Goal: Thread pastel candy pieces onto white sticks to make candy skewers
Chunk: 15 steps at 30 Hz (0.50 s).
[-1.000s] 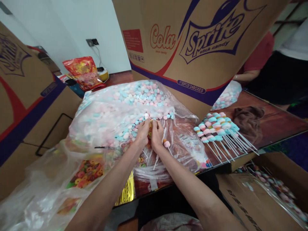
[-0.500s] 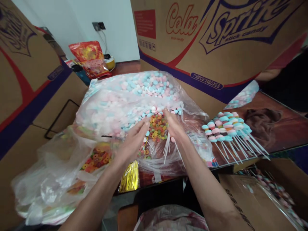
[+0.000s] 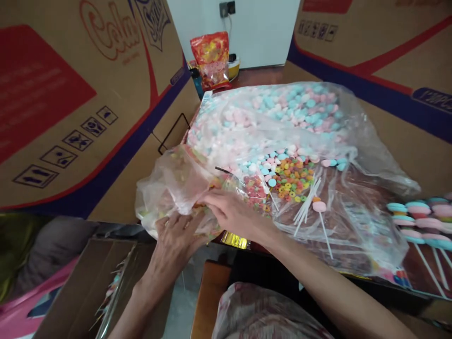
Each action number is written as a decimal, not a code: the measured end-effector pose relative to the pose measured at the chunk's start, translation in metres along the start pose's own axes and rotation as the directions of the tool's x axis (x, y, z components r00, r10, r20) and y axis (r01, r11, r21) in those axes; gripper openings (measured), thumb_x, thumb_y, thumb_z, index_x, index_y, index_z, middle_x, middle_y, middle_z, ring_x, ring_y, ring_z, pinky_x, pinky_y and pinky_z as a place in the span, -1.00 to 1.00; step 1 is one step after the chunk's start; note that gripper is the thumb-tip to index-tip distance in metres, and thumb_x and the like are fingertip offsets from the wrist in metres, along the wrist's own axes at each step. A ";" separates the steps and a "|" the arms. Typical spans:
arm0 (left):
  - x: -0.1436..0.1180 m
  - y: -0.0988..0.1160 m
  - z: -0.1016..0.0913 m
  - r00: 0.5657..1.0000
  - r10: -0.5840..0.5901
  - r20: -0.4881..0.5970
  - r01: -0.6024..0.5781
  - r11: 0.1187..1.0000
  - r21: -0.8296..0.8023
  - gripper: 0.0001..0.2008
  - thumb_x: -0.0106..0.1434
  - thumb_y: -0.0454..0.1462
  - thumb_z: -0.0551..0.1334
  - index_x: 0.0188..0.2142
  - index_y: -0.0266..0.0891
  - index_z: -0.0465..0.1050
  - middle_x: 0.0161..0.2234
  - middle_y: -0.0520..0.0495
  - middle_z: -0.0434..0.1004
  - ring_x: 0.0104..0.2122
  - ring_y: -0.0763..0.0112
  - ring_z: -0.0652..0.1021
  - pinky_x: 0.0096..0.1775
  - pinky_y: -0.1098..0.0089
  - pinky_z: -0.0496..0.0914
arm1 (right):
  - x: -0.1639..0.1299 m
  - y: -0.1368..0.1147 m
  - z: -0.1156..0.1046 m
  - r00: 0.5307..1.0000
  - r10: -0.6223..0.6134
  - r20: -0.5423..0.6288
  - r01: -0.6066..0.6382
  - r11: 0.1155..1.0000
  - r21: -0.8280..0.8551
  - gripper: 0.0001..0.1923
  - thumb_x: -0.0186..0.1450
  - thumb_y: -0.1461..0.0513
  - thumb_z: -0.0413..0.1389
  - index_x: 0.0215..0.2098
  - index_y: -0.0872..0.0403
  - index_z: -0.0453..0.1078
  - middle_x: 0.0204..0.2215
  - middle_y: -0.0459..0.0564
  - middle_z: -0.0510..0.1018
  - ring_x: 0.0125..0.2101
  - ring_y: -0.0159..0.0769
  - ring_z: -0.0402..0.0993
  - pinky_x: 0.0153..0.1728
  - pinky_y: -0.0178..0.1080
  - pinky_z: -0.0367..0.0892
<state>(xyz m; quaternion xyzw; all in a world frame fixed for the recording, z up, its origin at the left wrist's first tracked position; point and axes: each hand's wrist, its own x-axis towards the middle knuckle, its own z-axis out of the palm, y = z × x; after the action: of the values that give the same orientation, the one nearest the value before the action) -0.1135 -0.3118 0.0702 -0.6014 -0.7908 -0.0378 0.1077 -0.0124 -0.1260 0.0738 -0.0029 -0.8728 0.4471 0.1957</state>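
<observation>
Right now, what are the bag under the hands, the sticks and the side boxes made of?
Small bag: thin clear plastic film, glossy, crumpled; both the left hand and right hand are on it. Sticks: white, smooth; plastic or rolled paper, can't tell. Box: brown printed cardboard, matte.

candies – pink, blue, white | ring sweets – multicoloured | cartons – brown, red-and-blue print

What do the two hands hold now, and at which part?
Both the left hand and the right hand grip the small clear bag at its near, lower edge.
</observation>
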 end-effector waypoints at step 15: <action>0.012 0.027 -0.012 0.828 0.174 -0.533 -0.443 0.786 -0.432 -0.77 0.25 -0.45 0.12 -0.14 -0.29 0.46 -0.50 -0.05 0.41 -0.50 0.37 0.35 -0.46 0.33 0.30 | 0.047 0.031 0.046 0.965 -0.063 0.253 0.155 0.919 -0.362 -0.73 -0.04 0.25 0.43 -0.45 -0.05 0.45 -0.16 -0.02 0.66 -0.08 0.01 0.49 0.00 0.00 0.37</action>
<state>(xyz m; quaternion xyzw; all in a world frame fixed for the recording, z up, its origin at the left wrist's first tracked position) -0.0891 -0.2950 0.0828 -0.7043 -0.5848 -0.3823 0.1256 -0.0767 -0.1350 0.0418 0.0616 -0.9585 0.2555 0.1107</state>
